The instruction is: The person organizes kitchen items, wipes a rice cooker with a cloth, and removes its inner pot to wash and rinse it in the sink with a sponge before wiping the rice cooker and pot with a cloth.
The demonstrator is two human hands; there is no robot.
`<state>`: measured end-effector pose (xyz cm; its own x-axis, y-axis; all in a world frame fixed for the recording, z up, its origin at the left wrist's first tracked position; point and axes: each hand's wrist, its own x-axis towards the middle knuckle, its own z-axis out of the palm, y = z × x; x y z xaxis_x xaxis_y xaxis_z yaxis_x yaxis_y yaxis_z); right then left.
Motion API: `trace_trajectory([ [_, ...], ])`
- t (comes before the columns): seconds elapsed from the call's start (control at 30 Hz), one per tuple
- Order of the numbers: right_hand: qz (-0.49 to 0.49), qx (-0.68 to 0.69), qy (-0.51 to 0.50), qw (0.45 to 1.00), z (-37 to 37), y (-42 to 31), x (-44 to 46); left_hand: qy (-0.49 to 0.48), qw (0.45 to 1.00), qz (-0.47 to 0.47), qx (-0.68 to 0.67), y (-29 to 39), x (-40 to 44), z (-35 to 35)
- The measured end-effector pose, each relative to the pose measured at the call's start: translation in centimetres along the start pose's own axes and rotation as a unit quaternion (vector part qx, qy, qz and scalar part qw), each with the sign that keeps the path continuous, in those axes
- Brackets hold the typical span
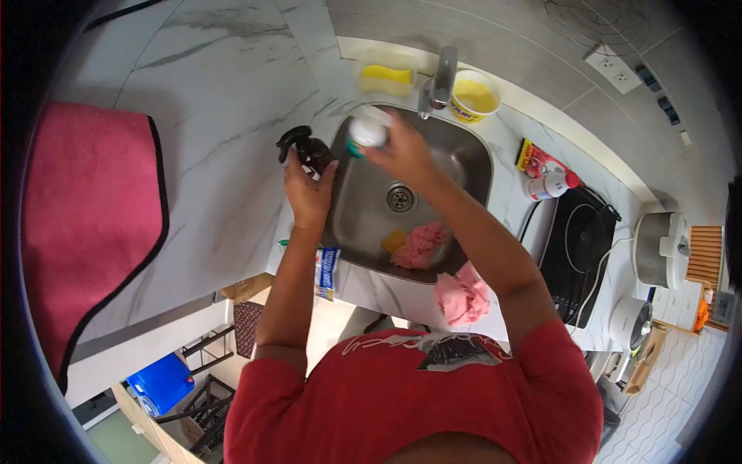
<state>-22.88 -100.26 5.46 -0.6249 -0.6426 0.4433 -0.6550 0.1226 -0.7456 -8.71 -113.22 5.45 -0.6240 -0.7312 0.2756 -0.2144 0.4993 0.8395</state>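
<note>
My left hand is wrapped round a dark brown pump bottle at the sink's left edge. The bottle's black pump head points to the left. Over the back left of the steel sink, my right hand grips a white container with a green part low on its left side. Motion blurs this container, so its exact kind is unclear. Down in the basin lie a crumpled pink cloth and a small yellow sponge, near the drain.
Behind the sink stand a faucet, a yellow sponge and a yellow tub. Another pink cloth rests on the front edge. To the right are a white bottle and a black cooktop. A pink mat lies left.
</note>
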Motion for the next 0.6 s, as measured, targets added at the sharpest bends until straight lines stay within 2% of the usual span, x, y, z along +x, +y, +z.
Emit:
trace_trajectory([
  [0.03,-0.042,0.053,-0.025,0.997,2.4,0.6,2.4,0.056,0.994,0.027,0.085,-0.5,0.5,-0.4],
  [0.1,-0.040,0.024,-0.065,0.997,5.0,-0.1,6.2,0.073,0.992,0.020,0.100,-2.4,1.5,0.1],
  [0.17,-0.048,-0.004,-0.063,0.997,7.9,1.1,8.6,0.164,0.968,0.123,0.147,-4.3,2.7,1.4],
  [0.23,-0.063,-0.058,-0.109,0.990,8.9,1.4,9.8,0.168,0.970,0.102,0.142,-6.0,3.3,2.8],
  [0.3,0.006,-0.059,-0.162,0.985,9.0,0.8,10.6,0.166,0.975,0.081,0.127,-6.5,3.9,3.9],
  [0.37,-0.105,-0.033,-0.042,0.993,10.8,3.8,9.7,0.162,0.980,0.069,0.098,-5.9,4.6,4.1],
  [0.4,-0.092,-0.048,-0.035,0.994,9.0,4.0,8.7,0.146,0.983,0.072,0.085,-5.8,4.6,4.6],
  [0.47,-0.044,0.001,-0.001,0.999,5.8,1.2,6.1,0.222,0.958,0.062,0.173,-5.9,4.7,4.9],
  [0.53,-0.024,0.061,-0.017,0.998,0.0,-0.2,1.6,0.213,0.966,0.055,0.134,-5.2,4.5,5.2],
  [0.57,-0.012,-0.024,0.005,1.000,-4.3,-2.0,-1.1,0.211,0.971,0.044,0.103,-5.1,4.3,5.1],
  [0.6,0.013,-0.129,0.095,0.987,-7.4,-2.5,-3.8,0.195,0.975,0.075,0.081,-6.0,4.2,5.2],
])
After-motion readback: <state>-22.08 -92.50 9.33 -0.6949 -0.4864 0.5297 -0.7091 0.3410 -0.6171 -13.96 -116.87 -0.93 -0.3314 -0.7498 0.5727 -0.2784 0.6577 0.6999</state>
